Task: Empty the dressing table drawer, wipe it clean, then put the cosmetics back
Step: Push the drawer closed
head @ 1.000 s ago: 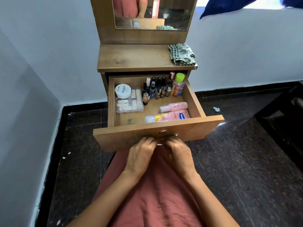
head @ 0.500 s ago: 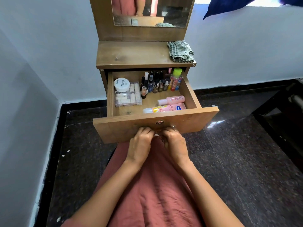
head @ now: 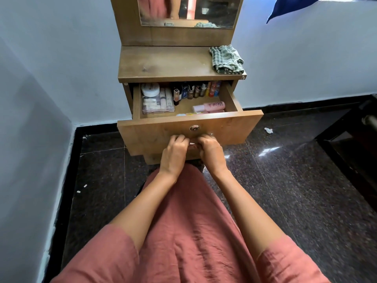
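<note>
The wooden dressing table drawer (head: 163,133) stands pulled out, full of cosmetics. Inside lie a clear case of small items (head: 158,103) with a white round jar (head: 150,89) on it, a row of small bottles (head: 196,91) along the back, and a pink bottle (head: 210,106) lying near the front. My left hand (head: 173,155) and my right hand (head: 212,154) grip the lower edge of the drawer front, fingers curled under it, just below the round lock (head: 194,128). A checked cloth (head: 226,59) lies crumpled on the table top at the right.
The table (head: 163,64) stands in a corner, with a pale wall close on the left and a mirror (head: 187,11) above. Dark polished floor surrounds it, with a scrap of paper (head: 268,130) to the right. Dark furniture (head: 355,144) stands at the far right.
The view has pulled back and dropped lower, so less of the drawer's inside shows. Both hands stay gripped on the drawer front's lower edge.
</note>
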Demonstrator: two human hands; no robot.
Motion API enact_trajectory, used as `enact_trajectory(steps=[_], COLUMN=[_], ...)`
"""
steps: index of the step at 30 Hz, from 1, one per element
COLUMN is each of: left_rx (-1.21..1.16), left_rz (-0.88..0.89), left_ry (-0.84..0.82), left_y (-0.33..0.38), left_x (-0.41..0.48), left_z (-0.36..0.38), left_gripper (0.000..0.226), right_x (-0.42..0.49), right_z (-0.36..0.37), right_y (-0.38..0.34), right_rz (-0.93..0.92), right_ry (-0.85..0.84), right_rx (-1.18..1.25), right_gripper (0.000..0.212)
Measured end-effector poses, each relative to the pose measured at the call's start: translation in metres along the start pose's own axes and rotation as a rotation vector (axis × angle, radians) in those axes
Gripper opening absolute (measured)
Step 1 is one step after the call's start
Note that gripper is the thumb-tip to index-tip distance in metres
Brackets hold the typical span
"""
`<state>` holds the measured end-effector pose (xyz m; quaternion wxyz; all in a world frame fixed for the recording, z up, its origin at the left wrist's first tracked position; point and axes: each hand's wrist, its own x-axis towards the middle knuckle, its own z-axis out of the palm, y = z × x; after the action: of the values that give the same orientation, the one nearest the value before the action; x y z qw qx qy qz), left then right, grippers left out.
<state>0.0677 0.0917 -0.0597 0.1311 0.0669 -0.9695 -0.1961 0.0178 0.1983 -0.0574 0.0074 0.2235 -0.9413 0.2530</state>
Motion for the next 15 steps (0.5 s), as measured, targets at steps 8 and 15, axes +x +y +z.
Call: enact_trajectory(steps=[8, 15], left_rx=[0.004, 0.020], left_rz=[0.049, 0.006], left_ry=[0.037, 0.008], left_y=[-0.011, -0.020], left_x=[0.030, 0.070], left_z=[0.004, 0.007], left_gripper=[0.022, 0.022], right_x=[0.033, 0.071], right_z=[0.012, 0.014], right_y=[-0.002, -0.005], right_rz=[-0.022, -0.056], right_ry=[0.059, 0.055], right_rx=[0.003, -0.007], right_gripper=[0.012, 0.015])
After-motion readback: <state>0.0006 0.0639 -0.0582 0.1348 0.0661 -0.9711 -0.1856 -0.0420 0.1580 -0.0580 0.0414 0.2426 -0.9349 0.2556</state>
